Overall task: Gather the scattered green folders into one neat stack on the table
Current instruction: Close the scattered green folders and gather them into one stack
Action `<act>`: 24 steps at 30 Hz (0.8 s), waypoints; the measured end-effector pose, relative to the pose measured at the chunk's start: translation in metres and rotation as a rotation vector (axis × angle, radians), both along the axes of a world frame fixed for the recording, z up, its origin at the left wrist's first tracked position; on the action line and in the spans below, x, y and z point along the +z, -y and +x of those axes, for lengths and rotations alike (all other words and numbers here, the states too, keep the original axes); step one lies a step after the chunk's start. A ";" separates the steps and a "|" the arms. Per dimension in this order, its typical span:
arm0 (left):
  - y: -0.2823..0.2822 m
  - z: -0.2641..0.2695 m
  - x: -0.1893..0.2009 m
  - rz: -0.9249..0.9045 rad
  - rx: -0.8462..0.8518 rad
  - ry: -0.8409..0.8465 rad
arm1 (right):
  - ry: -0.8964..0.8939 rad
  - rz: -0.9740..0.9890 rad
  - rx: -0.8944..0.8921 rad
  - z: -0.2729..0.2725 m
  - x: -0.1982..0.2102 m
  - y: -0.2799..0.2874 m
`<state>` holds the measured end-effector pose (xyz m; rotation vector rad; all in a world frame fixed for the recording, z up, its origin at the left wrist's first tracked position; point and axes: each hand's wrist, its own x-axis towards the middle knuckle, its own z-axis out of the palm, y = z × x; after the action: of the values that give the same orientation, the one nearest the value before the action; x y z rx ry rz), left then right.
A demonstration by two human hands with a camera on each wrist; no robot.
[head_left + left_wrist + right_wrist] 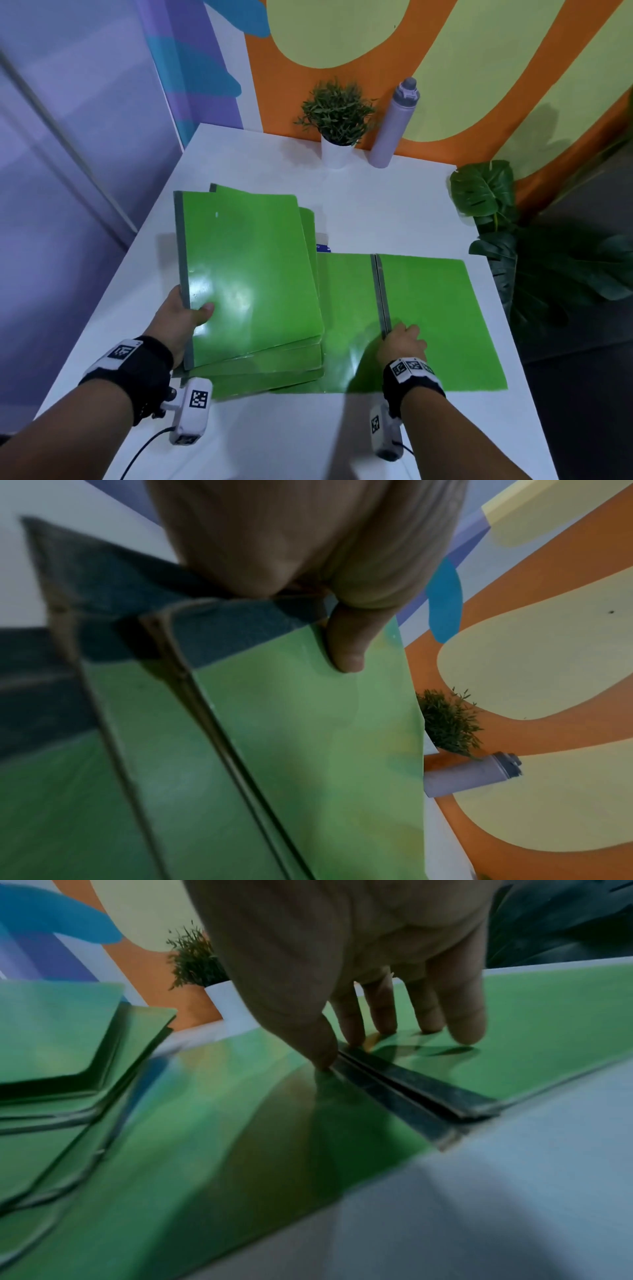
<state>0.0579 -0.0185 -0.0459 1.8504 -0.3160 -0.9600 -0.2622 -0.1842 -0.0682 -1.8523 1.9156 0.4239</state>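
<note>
Several green folders with grey spines lie overlapped on the white table (pixel 274 442). My left hand (pixel 186 317) grips the top folder (pixel 250 274) at its near spine corner, thumb (pixel 346 650) on the cover, and that side is raised off the loose stack (pixel 274 373) below. To the right lies another folder (pixel 442 318) flat, its spine (pixel 381 294) over a lower folder (pixel 346 308). My right hand (pixel 402 342) rests there with fairly straight fingers (pixel 466 1026) on the cover and the thumb at the spine edge (pixel 411 1085).
A small potted plant (pixel 337 120) and a purple bottle (pixel 394 126) stand at the table's far edge against the painted wall. A large-leaf plant (pixel 486 195) stands off the right edge. A small blue-and-white item (pixel 323 242) peeks out behind the folders.
</note>
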 end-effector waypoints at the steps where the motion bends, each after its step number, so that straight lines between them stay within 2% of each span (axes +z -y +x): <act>1: -0.002 0.000 -0.003 0.004 0.003 0.000 | -0.010 -0.015 0.016 0.001 -0.002 0.002; 6: -0.008 -0.005 -0.008 -0.005 -0.010 -0.003 | -0.035 -0.065 0.206 -0.001 0.002 0.020; 10: -0.009 -0.008 -0.003 -0.019 0.008 0.021 | -0.070 -0.120 0.376 0.004 0.031 0.037; 14: -0.005 -0.002 0.004 -0.026 0.055 0.031 | -0.051 -0.359 0.305 0.015 0.074 0.062; 17: 0.003 -0.004 0.012 -0.066 0.109 0.015 | 0.118 -0.604 0.300 0.033 0.112 0.073; 20: 0.011 -0.007 0.017 -0.083 0.115 -0.080 | 0.284 -0.690 0.464 0.064 0.147 0.064; 24: 0.018 -0.020 0.018 -0.113 0.068 -0.187 | 0.364 -0.599 0.799 0.108 0.168 0.013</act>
<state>0.0383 -0.0362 -0.0283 1.6454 -0.1882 -1.0390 -0.1546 -0.1977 0.0993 -2.8163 1.0523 -0.2972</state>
